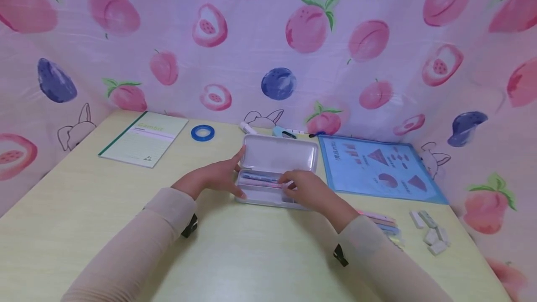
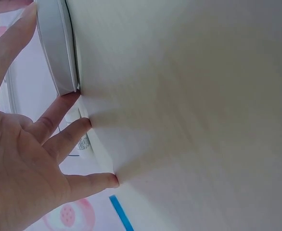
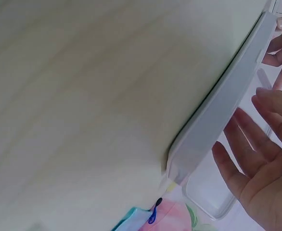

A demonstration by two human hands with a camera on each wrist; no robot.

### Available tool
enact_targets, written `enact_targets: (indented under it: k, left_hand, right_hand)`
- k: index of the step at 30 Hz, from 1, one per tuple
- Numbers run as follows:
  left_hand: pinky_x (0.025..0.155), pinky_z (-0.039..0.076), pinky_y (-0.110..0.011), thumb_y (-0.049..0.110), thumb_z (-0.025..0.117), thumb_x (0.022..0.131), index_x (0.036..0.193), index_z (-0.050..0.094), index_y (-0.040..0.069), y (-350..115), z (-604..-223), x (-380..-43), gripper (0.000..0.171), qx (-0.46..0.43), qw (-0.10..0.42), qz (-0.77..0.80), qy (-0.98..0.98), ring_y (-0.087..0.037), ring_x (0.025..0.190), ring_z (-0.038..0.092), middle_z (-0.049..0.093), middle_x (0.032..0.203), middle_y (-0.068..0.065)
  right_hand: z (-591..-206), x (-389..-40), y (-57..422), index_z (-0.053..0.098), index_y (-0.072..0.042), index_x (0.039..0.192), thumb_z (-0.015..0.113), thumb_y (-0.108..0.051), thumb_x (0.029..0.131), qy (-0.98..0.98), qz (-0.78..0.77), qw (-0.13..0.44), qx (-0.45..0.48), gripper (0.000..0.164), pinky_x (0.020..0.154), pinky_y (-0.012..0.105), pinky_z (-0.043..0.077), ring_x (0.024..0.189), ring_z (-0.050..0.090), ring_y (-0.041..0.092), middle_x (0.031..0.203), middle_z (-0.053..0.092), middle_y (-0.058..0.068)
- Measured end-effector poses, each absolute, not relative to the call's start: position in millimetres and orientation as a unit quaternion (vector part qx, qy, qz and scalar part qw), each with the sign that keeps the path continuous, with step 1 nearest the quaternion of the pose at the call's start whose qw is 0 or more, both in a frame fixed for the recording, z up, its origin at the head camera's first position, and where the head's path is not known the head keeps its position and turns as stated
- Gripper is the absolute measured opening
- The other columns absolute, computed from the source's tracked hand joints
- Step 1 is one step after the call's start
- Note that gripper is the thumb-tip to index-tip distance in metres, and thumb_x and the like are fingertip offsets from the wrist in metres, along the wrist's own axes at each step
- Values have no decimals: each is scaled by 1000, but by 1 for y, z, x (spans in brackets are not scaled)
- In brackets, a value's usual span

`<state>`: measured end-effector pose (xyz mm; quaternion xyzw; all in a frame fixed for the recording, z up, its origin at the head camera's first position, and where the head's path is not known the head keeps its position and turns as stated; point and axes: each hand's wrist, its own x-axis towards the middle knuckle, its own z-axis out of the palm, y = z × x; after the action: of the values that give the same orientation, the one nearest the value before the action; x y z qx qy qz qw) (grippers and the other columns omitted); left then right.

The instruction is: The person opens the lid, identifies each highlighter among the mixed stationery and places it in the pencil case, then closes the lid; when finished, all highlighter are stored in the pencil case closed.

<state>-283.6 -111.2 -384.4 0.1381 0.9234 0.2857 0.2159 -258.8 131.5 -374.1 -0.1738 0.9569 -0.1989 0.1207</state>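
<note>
An open white pencil case (image 1: pixel 280 153) stands on the table with its lid tipped back. A dark blue pen (image 1: pixel 261 178) and a pink pen (image 1: pixel 261 183) lie side by side in its rear compartment. My left hand (image 1: pixel 219 178) touches the case's left end, thumb at the front corner and index finger by the hinge side. Its other fingers spread straight onto the table in the left wrist view. Over the case's right half hovers my right hand (image 1: pixel 308 191), loosely bent fingers (image 3: pixel 247 139) dipping inside, fingertips close to the pens' right ends.
A notebook (image 1: pixel 144 139) and blue tape roll (image 1: pixel 203 133) lie back left. Behind the case are a white tube (image 1: pixel 247 128) and small stationery. To the right sit a blue document folder (image 1: pixel 382 169), a pack of coloured pens (image 1: pixel 382 223) and several eraser blocks (image 1: pixel 432 234).
</note>
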Motion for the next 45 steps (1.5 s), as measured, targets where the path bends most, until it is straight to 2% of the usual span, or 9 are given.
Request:
enact_targets:
  k: [7, 12, 21, 29, 38, 45]
  left_hand:
    - [102, 27, -50, 39, 79, 64, 141, -16, 35, -111, -384, -283, 122, 137, 219, 292, 921, -25, 126, 34, 39, 136, -7]
    - [102, 28, -50, 39, 79, 64, 141, -17, 34, -111, -384, -283, 123, 137, 217, 291, 922, -25, 126, 35, 40, 136, -7]
    - [102, 27, -50, 40, 79, 63, 140, -17, 35, -111, -384, -284, 124, 138, 219, 292, 921, -25, 127, 33, 39, 137, -7]
    - [102, 28, -50, 41, 79, 63, 140, -17, 35, -110, -385, -285, 124, 136, 219, 289, 922, -26, 127, 34, 39, 137, -7]
    - [102, 27, -51, 41, 79, 63, 140, -19, 34, -110, -386, -284, 125, 139, 219, 290, 921, -27, 127, 33, 39, 137, -8]
    - [102, 27, -50, 41, 79, 63, 141, -18, 33, -109, -384, -283, 124, 140, 217, 288, 922, -27, 127, 34, 39, 136, -8]
  right_hand:
    - [-369, -250, 149, 63, -23, 111, 60, -29, 86, 961, -165, 116, -188, 26, 82, 31, 48, 92, 54, 11, 102, 60, -8]
    - [-363, -243, 175, 62, -25, 112, 61, -30, 85, 969, -146, 96, -176, 28, 85, 36, 46, 98, 54, 15, 106, 60, -8]
    - [-355, -229, 241, 60, -19, 115, 62, -25, 85, 971, -138, 60, -183, 30, 86, 45, 45, 103, 55, 22, 114, 59, 0]
    - [-354, -215, 290, 60, -15, 117, 61, -27, 85, 978, -116, 93, -146, 34, 85, 51, 43, 105, 52, 29, 117, 57, 7]
    - [-367, -210, 329, 66, -15, 105, 64, -25, 83, 987, -60, 104, -109, 24, 79, 54, 44, 100, 54, 34, 108, 61, 12]
    - [-369, -211, 341, 67, -16, 100, 63, -24, 83, 990, -32, 112, -79, 19, 77, 58, 41, 100, 53, 37, 108, 61, 15]
